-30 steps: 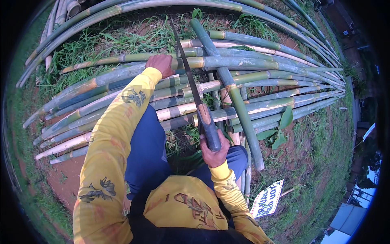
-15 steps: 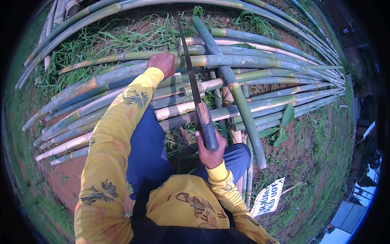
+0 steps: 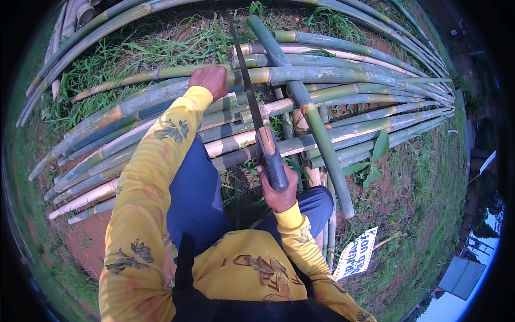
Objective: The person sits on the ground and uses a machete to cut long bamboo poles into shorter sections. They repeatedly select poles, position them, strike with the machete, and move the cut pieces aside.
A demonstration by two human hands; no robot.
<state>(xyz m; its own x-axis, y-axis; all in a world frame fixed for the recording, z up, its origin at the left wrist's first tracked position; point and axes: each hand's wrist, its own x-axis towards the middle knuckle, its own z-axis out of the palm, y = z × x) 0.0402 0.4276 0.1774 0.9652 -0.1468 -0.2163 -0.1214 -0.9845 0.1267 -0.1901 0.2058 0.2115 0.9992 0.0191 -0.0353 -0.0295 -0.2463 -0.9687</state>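
My right hand is closed round the dark handle of a handsaw, whose long narrow blade points away from me. The blade crosses a thick green bamboo pole; how deep it sits in the pole, if at all, I cannot tell. Just left of the blade, my left hand grips that same pole from above, its fingers curled over it. Below the pole, more cut bamboo poles lie side by side in front of my knees. One shorter green bamboo length lies slantwise over the others, right of the saw.
Long bamboo poles curve across the far side, with grass between them and the pile. Upright-running poles lie under the stack by my right knee. A printed white sign and a broad green leaf are at the right.
The view has shifted slightly, so the poles appear a little higher. The saw and my right hand have edged slightly forward; my left hand keeps its hold on the pole.
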